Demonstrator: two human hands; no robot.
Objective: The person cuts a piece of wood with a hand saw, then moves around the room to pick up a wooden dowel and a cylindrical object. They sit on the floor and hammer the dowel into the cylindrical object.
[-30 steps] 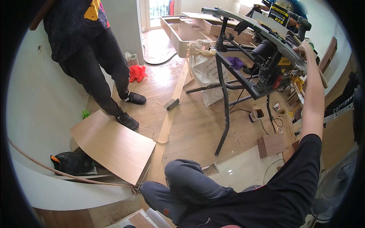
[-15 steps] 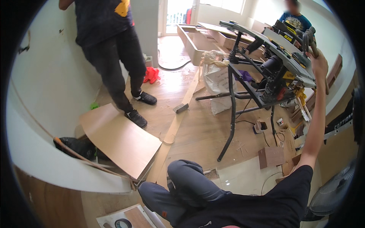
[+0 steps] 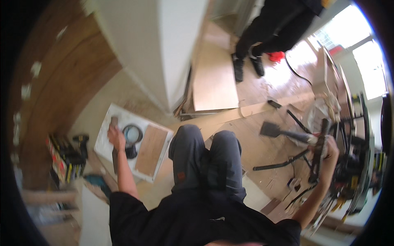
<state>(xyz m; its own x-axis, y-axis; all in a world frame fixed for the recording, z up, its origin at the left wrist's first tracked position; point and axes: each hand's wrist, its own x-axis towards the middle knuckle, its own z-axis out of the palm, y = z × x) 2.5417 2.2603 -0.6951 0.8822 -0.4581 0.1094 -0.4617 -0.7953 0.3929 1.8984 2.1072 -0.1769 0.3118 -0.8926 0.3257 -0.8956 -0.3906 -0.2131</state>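
We see the right hand gripping a dark, flat-headed, long-shafted tool above tan wooden flooring, likely stiff, head-heavy and best held by its shaft, while the left hand, over a white rectangular board, shows too blurred a grip to tell.

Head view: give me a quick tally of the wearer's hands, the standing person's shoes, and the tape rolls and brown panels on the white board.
Hands: 2
Black shoes: 2
Tape roll: 1
Brown panel: 1
Total: 6
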